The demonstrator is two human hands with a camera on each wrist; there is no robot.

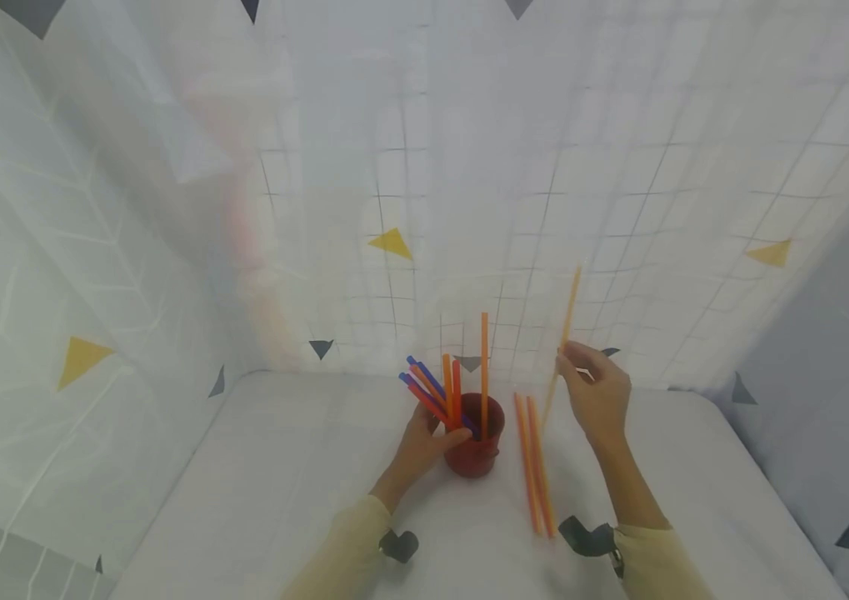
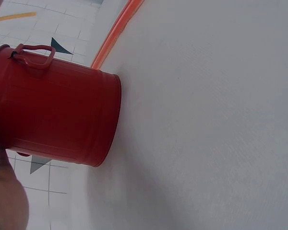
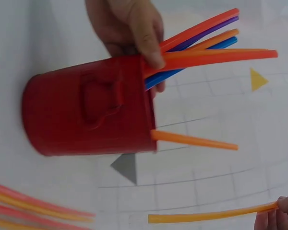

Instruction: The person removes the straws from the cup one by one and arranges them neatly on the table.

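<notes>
A small red metal bucket [image 1: 471, 460] with side handles stands on the white table. My left hand [image 1: 422, 442] grips its rim, thumb over the near side, where red, orange, purple and blue straws [image 3: 201, 56] lean out in a bunch. Whether the fingers also press those straws is hard to tell. A single orange straw [image 1: 484, 358] stands apart at the bucket's right side. To the right and higher, my right hand [image 1: 599, 390] pinches a yellow-orange straw [image 1: 571, 310] between thumb and fingers, tilted, its lower end pointing down toward the table.
Several loose orange and red straws [image 1: 533, 467] lie side by side on the table [image 1: 282, 467], just right of the bucket. Behind the table hangs a pale, grid-lined sheet [image 1: 619, 192] with yellow and grey triangles. Both wrists carry dark camera mounts [image 1: 399, 546].
</notes>
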